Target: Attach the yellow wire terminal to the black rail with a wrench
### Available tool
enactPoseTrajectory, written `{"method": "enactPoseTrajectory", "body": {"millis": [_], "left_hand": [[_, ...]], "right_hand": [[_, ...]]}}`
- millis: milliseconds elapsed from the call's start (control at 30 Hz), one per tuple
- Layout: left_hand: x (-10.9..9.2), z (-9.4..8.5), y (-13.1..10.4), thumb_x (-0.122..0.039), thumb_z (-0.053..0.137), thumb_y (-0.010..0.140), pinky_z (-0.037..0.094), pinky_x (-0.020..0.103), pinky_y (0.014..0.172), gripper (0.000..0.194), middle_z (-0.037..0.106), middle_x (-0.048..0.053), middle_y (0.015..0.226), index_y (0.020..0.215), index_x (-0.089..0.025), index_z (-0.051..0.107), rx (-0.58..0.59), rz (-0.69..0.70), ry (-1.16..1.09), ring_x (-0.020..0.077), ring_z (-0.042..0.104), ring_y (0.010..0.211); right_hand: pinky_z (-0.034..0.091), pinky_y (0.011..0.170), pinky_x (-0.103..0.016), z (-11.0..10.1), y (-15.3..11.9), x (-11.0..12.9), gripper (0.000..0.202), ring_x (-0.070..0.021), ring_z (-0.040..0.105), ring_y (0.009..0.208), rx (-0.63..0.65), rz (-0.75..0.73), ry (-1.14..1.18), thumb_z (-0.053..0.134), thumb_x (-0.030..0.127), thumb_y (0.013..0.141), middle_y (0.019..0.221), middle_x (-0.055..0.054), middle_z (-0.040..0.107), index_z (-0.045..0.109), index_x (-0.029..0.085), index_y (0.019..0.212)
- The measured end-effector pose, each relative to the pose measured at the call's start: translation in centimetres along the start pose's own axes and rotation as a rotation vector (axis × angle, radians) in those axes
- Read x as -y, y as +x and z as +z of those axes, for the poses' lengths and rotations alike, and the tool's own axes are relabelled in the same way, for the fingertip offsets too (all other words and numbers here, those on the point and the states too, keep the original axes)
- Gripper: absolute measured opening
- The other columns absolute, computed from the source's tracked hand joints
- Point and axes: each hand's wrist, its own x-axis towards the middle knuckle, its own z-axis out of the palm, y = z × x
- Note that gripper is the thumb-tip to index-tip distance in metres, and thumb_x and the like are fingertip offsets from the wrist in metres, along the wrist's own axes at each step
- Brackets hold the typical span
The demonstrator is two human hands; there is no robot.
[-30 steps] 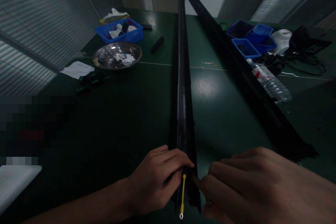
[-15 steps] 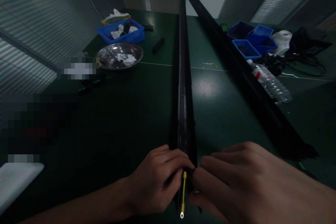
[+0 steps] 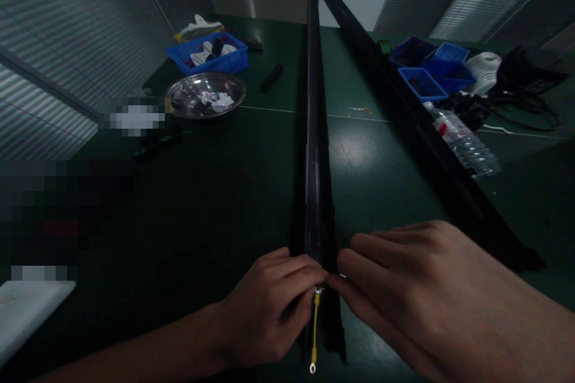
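Observation:
A long black strip [image 3: 318, 191] runs from the near edge toward the back of the green table. On its near end lies a short yellow wire [image 3: 315, 328] with a ring terminal at its lower end. My left hand [image 3: 274, 305] is closed around the strip's left side, fingertips at the wire's upper end. From the right, my right hand [image 3: 417, 293] meets those fingertips with its fingers pressed together. Whatever sits between its fingertips is too small to make out.
A second black strip [image 3: 422, 125] slants along the right. Beyond it are blue bins [image 3: 422, 84] and a plastic bottle [image 3: 467, 143]. At the back left stand a metal bowl [image 3: 188, 109] and a blue basket [image 3: 233, 63]. A white object [image 3: 31, 317] lies at the left edge.
My right hand has moved slightly up and away from the strip's near end, uncovering its torn-looking right edge. The yellow wire has shifted very slightly; my left hand has stayed in place.

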Motion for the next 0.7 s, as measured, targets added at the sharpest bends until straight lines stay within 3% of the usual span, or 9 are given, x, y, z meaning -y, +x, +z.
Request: {"method": "enactPoseTrajectory", "body": {"millis": [167, 300, 467, 700], "left_hand": [[0.3, -0.2, 0.0, -0.008, 0.044, 0.103, 0.039, 0.033, 0.079, 0.026, 0.068, 0.004, 0.112, 0.124, -0.017, 0.055, 0.036, -0.026, -0.034, 0.0158, 0.063, 0.093], [0.2, -0.3, -0.1, -0.007, 0.048, 0.100, 0.040, 0.033, 0.081, 0.035, 0.069, 0.002, 0.116, 0.132, -0.020, 0.054, 0.023, -0.022, -0.031, 0.0157, 0.065, 0.097], [0.2, -0.3, -0.1, -0.006, 0.048, 0.099, 0.040, 0.033, 0.081, 0.035, 0.069, 0.001, 0.116, 0.130, -0.021, 0.054, 0.031, -0.019, -0.012, 0.0156, 0.066, 0.097], [0.2, -0.3, -0.2, -0.007, 0.046, 0.100, 0.040, 0.034, 0.082, 0.035, 0.069, 0.002, 0.117, 0.131, -0.020, 0.054, 0.039, -0.018, -0.022, 0.0162, 0.066, 0.099]], "right_hand": [[0.028, 0.048, -0.032, 0.0, -0.5, 0.0, 0.019, -0.0120, 0.048, 0.051, -0.013, 0.040, -0.078, 0.074, 0.019, 0.085, 0.068, 0.006, 0.059, 0.056, 0.022, 0.079], [0.028, 0.044, -0.033, -0.2, -1.3, -0.2, 0.014, -0.0148, 0.053, 0.051, -0.003, 0.025, -0.114, 0.070, 0.013, 0.081, 0.070, 0.004, 0.061, 0.060, 0.022, 0.082], [0.034, 0.045, -0.033, -0.4, -2.0, -0.2, 0.025, -0.0167, 0.057, 0.053, -0.021, -0.001, -0.028, 0.045, 0.004, 0.093, 0.073, 0.001, 0.062, 0.061, 0.022, 0.090], [0.030, 0.041, -0.031, 0.0, -2.8, -0.1, 0.040, -0.0138, 0.055, 0.052, -0.038, 0.004, 0.068, 0.023, 0.009, 0.106, 0.079, 0.000, 0.062, 0.059, 0.023, 0.095]]}}
